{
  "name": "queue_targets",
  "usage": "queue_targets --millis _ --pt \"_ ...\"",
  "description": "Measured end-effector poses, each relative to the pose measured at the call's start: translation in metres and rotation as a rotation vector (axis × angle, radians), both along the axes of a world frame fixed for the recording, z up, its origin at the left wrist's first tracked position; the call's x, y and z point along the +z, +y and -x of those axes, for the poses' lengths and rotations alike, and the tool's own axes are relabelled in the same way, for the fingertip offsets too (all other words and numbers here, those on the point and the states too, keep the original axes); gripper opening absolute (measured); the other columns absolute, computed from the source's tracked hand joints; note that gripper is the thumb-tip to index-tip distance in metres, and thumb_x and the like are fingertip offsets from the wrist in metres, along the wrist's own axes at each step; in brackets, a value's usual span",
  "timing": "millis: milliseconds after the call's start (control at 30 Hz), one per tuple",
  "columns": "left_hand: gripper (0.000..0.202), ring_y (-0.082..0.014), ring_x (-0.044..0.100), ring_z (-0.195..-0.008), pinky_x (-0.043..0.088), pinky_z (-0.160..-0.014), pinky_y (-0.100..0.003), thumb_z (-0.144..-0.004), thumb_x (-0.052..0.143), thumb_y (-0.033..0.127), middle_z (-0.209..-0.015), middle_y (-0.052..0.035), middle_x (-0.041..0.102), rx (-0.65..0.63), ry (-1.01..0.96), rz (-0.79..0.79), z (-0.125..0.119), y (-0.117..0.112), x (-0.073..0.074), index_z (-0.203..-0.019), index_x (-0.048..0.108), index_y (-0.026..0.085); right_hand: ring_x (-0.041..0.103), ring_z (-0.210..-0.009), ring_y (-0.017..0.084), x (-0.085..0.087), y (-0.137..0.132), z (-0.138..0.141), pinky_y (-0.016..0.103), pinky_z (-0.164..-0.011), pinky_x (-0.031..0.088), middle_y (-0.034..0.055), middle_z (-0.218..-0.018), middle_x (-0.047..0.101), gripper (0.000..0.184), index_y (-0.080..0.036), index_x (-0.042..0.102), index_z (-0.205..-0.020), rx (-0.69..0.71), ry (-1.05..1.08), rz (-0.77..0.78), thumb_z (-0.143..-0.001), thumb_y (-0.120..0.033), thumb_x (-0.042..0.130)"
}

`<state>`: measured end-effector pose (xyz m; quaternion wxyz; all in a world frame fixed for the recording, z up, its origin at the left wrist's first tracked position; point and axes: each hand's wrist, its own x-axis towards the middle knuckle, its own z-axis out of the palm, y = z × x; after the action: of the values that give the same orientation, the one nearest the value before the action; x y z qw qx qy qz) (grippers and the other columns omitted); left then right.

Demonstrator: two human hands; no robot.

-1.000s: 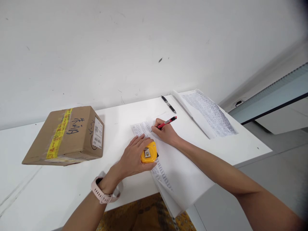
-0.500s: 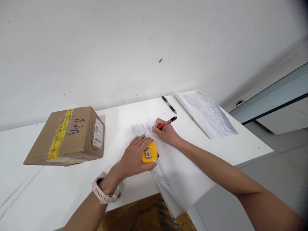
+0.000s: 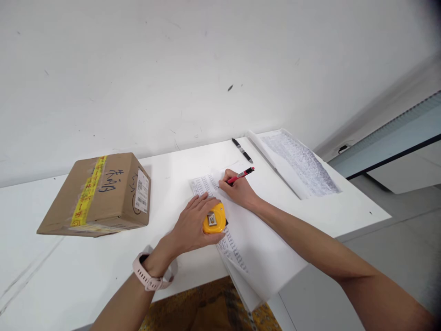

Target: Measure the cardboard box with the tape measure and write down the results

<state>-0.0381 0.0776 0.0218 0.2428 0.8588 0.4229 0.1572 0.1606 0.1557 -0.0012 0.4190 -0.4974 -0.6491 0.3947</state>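
My right hand (image 3: 240, 189) is closed in a writing grip round a red pen (image 3: 241, 175) with black parts. The pen's lower end meets a sheet of paper (image 3: 257, 239) filled with rows of handwriting on its left part. Thumb and fingers of my left hand (image 3: 195, 225) wrap a yellow tape measure (image 3: 214, 219), which rests over the written sheet. Some of the handwriting is hidden beneath this hand. A pale pink watch band (image 3: 148, 276) circles the left wrist. The sheet's near end hangs past the table edge.
On the left of the white table (image 3: 172, 179) stands a taped cardboard box (image 3: 99, 195) with a label. A black pen (image 3: 242, 151) lies near the wall. Further right is a stack of densely written sheets (image 3: 299, 161). Patterned yellow-brown material (image 3: 196, 308) shows below the front edge.
The view has shifted very slightly. Both hands stay almost where they were, with the red pen at the paper and the tape measure held.
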Motion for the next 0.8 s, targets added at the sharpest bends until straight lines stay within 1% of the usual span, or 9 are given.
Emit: queue_targets --millis 267,467,633,800 --pt "0.074 -0.0328 0.035 -0.145 0.022 -0.122 -0.052 -0.076 0.072 0.046 -0.147 -0.0111 0.054 0.001 0.0 0.003 -0.0005 -0.0001 0.001 -0.14 0.044 0.022 0.034 -0.058 0.012 0.0007 0.0001 0.0009 0.029 -0.055 0.027 -0.0055 -0.06 0.036 0.027 -0.023 0.035 -0.061 -0.002 0.005 -0.003 -0.075 -0.022 0.058" --pt "0.074 -0.0329 0.035 -0.145 0.022 -0.122 -0.053 -0.076 0.072 0.045 -0.147 -0.0099 0.054 0.008 -0.003 0.01 -0.0009 -0.0005 0.0027 -0.14 0.044 0.024 0.036 -0.058 0.013 0.002 0.0016 -0.0003 0.029 -0.055 0.029 -0.0049 -0.059 0.038 0.026 -0.023 0.037 -0.061 -0.057 0.005 0.0 -0.074 -0.025 0.058" --pt "0.074 -0.0319 0.035 -0.145 0.022 -0.122 -0.051 -0.076 0.072 0.046 -0.147 -0.0106 0.054 0.008 0.001 0.011 -0.0009 0.0001 0.0029 -0.14 0.044 0.021 0.037 -0.059 0.013 0.0004 0.0018 0.0005 0.029 -0.056 0.029 -0.0045 -0.062 0.039 0.027 -0.023 0.036 -0.062 -0.017 -0.011 -0.012 -0.075 -0.024 0.058" --pt "0.074 -0.0322 0.036 -0.145 0.022 -0.122 -0.051 -0.076 0.073 0.044 -0.146 -0.0112 0.054 0.007 0.002 0.006 -0.0009 -0.0003 0.0029 -0.14 0.045 0.02 0.035 -0.057 0.012 0.0 0.002 0.001 0.029 -0.055 0.027 -0.0052 -0.061 0.036 0.027 -0.023 0.035 -0.062 -0.016 -0.013 -0.011 -0.076 -0.024 0.058"
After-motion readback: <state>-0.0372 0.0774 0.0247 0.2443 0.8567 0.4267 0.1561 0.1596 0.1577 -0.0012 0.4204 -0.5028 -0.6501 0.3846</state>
